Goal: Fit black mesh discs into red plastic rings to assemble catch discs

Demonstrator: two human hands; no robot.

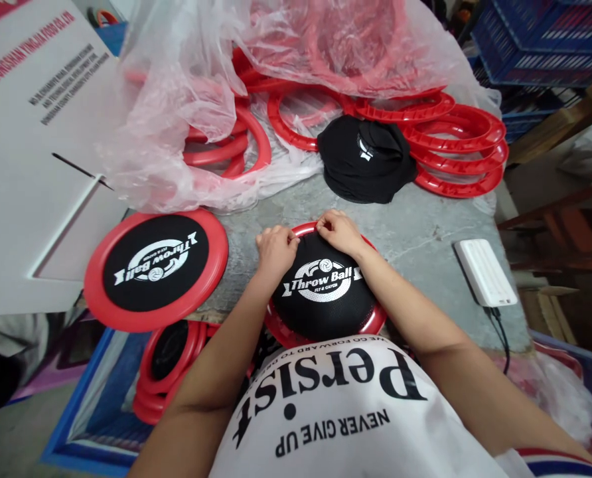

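In front of my body lies a red plastic ring (pixel 375 323) with a black fabric disc (pixel 296 309) printed "Throw Ball" laid over it. My left hand (pixel 278 249) pinches the fabric's far edge at the upper left of the ring. At the far edge, a little to the right, my right hand (pixel 340 232) pinches the same fabric with curled fingers. Red rim shows between the hands and along the near side. To the left sits a finished-looking throw disc (pixel 216 265), its black printed centre framed by a red rim.
Behind my hands lie a pile of black fabric covers (pixel 360 172), stacked red rings (pixel 462 186) and a clear plastic bag (pixel 176 146) of rings. A white power bank (pixel 485 272) with a cable rests at right. Below left, a blue crate (pixel 72 431) holds discs; a white carton (pixel 27 153) stands left.
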